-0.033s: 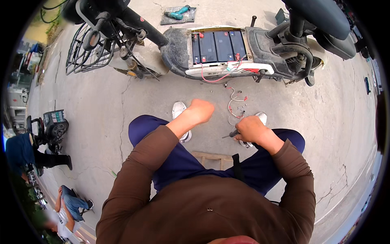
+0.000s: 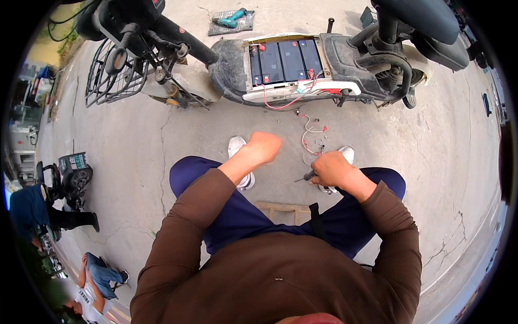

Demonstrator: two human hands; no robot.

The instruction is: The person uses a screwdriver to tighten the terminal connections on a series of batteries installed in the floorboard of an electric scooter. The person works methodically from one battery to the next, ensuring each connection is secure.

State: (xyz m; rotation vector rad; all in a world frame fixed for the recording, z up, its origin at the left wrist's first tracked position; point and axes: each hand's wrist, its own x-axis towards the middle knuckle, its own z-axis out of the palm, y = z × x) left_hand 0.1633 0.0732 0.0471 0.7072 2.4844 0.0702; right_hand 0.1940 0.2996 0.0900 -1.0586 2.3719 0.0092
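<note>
Over my left shoe, my left hand (image 2: 264, 147) is closed in a fist; whatever it may hold is hidden. A screwdriver (image 2: 308, 175) with a dark handle is in my right hand (image 2: 333, 168), its thin shaft pointing left. Beyond my hands lies the electric scooter (image 2: 232, 70) with its floor compartment uncovered. Several dark batteries (image 2: 292, 60) sit side by side in it, red caps at their terminals. A pink-red wire (image 2: 278, 107) loops over the compartment's near edge. On the ground just past my right hand are a loose pale wire (image 2: 305, 129) and small scattered parts.
A teal power drill (image 2: 232, 19) lies on a dark flat pack beyond the scooter. The scooter's wire basket (image 2: 114, 73) juts out at far left. Beneath me is a wooden stool frame (image 2: 280, 210). Two people, one seated (image 2: 100, 275), and another parked scooter (image 2: 74, 170) are at left.
The view has shifted slightly, so the scooter appears a little further left and tilted. My hands keep nearly the same pose.
</note>
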